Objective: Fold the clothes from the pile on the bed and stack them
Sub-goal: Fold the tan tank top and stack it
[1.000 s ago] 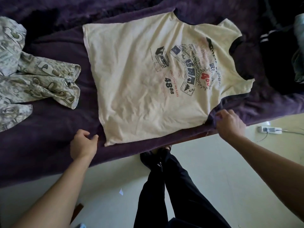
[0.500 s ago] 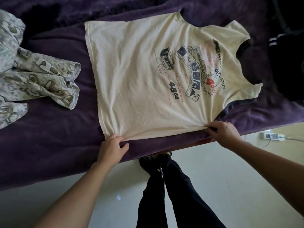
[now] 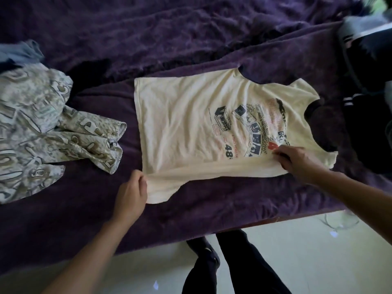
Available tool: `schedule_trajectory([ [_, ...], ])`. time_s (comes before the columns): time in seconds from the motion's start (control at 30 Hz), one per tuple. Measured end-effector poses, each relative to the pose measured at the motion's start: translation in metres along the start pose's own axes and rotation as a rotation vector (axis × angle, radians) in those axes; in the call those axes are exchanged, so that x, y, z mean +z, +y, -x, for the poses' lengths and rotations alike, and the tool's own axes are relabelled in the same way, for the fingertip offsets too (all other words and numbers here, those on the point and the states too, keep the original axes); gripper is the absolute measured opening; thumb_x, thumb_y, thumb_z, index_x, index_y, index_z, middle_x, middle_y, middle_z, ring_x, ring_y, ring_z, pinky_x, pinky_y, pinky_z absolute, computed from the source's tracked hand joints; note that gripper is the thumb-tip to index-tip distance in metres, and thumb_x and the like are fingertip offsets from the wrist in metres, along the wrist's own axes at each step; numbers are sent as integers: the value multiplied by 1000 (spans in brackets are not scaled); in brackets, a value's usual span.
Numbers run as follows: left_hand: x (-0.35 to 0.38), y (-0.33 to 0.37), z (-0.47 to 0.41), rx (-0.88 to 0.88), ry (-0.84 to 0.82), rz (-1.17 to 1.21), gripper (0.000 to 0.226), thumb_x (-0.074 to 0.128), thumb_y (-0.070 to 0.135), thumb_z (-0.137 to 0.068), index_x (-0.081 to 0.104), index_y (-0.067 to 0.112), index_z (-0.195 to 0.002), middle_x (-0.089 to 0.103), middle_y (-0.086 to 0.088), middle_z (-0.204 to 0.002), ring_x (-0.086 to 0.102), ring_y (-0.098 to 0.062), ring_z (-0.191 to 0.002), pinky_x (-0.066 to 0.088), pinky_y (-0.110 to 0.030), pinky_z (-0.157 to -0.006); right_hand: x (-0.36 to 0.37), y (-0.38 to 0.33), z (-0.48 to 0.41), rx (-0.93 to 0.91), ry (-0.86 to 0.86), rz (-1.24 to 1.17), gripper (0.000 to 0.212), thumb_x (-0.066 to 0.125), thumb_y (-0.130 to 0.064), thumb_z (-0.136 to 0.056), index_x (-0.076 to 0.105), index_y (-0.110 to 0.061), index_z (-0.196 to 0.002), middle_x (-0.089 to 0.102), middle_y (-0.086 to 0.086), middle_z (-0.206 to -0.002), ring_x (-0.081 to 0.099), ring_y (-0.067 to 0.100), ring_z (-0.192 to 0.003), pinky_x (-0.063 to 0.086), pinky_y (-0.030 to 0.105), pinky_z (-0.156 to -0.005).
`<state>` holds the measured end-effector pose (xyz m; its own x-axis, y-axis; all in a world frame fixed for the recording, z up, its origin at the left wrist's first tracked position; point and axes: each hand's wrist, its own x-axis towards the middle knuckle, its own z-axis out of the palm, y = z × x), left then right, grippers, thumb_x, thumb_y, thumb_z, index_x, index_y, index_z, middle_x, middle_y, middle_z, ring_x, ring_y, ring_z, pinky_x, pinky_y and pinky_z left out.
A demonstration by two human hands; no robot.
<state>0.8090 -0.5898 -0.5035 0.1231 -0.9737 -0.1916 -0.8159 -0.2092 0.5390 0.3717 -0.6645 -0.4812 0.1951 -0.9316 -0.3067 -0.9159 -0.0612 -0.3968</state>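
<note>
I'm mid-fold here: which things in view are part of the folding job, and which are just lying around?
In the job: cream T-shirt, left hand gripping its hem corner, right hand pinching its near edge, patterned garment, dark striped clothes.
Lying about: purple blanket, white cable on the floor, paper scrap.

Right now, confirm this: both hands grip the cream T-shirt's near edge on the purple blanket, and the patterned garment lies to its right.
Not quite. The head view shows the patterned garment to the left of the cream T-shirt, not its right. The left hand and right hand do grip its near edge on the purple blanket.
</note>
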Motion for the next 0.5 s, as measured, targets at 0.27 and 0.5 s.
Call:
schedule_trajectory([
  [0.27, -47, 16, -184, 99, 168, -148, 11, 49, 8, -94, 57, 6, -101, 65, -20, -85, 60, -38, -78, 46, -44, -69, -62, -9, -209, 29, 166, 35, 18, 62, -24, -90, 68, -10, -98, 67, 18, -103, 60, 35, -94, 40, 34, -73],
  [0.5, -20, 15, -328, -102, 240, -290, 13, 47, 12, -92, 60, 10, -97, 64, -25, -99, 57, -45, -97, 46, -47, -82, -46, 7, -352, 27, 148, 87, 19, 58, -31, -87, 69, -23, -101, 68, 14, -105, 61, 35, -97, 40, 34, -71],
])
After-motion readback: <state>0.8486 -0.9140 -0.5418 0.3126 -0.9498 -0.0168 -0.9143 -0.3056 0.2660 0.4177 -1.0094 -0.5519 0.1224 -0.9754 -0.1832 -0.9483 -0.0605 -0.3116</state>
